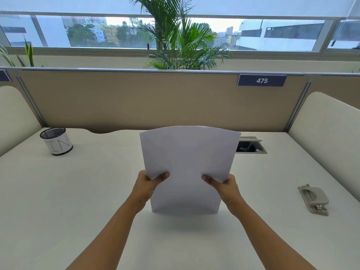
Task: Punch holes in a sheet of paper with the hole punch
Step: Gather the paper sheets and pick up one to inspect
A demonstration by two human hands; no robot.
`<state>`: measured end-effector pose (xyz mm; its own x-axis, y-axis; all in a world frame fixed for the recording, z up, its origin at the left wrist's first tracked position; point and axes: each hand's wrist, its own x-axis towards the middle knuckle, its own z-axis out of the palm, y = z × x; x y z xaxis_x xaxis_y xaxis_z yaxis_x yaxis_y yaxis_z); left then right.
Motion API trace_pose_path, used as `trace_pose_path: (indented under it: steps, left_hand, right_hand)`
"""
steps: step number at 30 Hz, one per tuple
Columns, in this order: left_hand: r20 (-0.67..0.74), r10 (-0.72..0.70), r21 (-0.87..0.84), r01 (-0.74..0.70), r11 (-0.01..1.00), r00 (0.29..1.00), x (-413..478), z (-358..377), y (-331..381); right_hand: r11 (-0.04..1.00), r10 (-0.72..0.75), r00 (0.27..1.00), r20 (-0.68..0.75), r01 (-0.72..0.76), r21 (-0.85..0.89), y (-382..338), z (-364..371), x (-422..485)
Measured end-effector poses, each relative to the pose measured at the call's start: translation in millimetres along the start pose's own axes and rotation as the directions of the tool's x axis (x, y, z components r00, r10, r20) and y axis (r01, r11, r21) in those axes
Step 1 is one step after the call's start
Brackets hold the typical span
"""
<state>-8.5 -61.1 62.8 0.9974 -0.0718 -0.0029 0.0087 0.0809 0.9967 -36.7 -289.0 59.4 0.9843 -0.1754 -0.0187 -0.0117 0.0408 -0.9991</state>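
Note:
A blank white sheet of paper (188, 164) stands nearly upright above the middle of the desk, its top edge bowed. My left hand (149, 187) pinches its left edge, thumb on the front, fingers hidden behind. On the opposite edge my right hand (224, 187) pinches it the same way. A beige hole punch (314, 198) lies flat on the desk at the right, well apart from both hands.
A mesh pen cup (56, 141) with a white band stands at the back left of the cream desk (78, 191). An open cable hatch (251, 146) is set in the desk behind the paper. Beige partitions close off the back and sides.

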Motion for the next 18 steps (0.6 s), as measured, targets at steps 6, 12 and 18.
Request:
trace_pose_path:
  steps: [6, 12, 18]
  left_hand:
    - [-0.018, 0.003, -0.027, -0.003, 1.0, 1.0, -0.2, 0.4, -1.0]
    - [-0.085, 0.051, -0.226, -0.069, 0.972, 0.995, -1.3, -7.1, 3.6]
    - [-0.188, 0.045, -0.355, -0.111, 0.928, 0.981, 1.3, -5.4, 1.9]
  right_hand:
    - [1.0, 0.012, 1.0, 0.007, -0.011, -0.018, 7.8, -2.6, 0.9]
    - [0.999, 0.038, 0.998, 0.057, -0.036, -0.027, 17.6, -19.5, -1.6]
    - [0.985, 0.057, 0.995, 0.076, -0.069, 0.161, 19.9, -23.6, -0.2]
